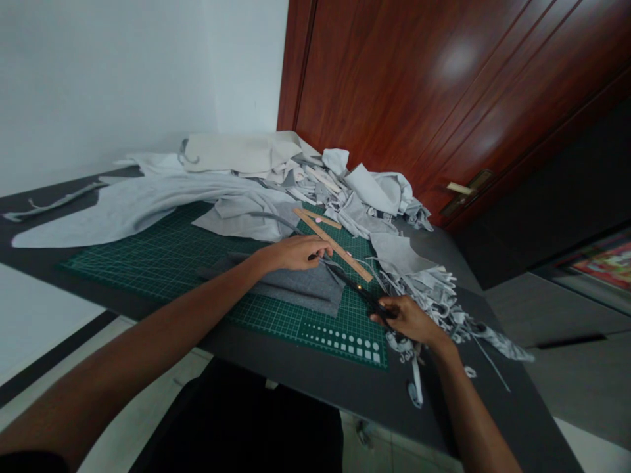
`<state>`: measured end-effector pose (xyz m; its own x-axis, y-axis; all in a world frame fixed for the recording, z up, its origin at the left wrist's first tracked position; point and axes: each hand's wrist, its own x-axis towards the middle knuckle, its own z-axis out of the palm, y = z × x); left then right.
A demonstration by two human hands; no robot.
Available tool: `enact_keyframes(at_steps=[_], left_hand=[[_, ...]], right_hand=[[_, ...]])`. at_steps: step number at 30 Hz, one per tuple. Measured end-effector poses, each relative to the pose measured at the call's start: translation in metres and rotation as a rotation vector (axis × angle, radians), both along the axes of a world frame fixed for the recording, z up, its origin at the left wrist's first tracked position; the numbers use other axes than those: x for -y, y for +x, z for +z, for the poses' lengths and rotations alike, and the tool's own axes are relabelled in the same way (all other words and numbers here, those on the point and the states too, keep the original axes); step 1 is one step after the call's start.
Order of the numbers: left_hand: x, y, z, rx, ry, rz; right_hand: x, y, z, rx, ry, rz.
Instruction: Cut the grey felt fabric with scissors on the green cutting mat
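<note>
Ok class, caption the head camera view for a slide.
Right hand holds scissors as left hand grips gray fabric on a green cutting mat.

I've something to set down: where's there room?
The green cutting mat shows bare left of the dark grey felt, and the dark tabletop shows along the near edge. It's crowded right of the black scissors, among pale grey fabric strips.
</note>
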<state>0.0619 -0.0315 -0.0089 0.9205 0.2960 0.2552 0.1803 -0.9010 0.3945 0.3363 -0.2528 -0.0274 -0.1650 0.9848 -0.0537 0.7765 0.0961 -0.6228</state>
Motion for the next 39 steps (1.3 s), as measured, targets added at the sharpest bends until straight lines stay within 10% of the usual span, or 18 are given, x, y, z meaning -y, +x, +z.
enact_keyframes(at_steps=[39], left_hand=[[-0.016, 0.006, -0.023, 0.070, -0.067, -0.090]], right_hand=[[0.004, 0.011, 0.004, 0.067, 0.043, 0.005]])
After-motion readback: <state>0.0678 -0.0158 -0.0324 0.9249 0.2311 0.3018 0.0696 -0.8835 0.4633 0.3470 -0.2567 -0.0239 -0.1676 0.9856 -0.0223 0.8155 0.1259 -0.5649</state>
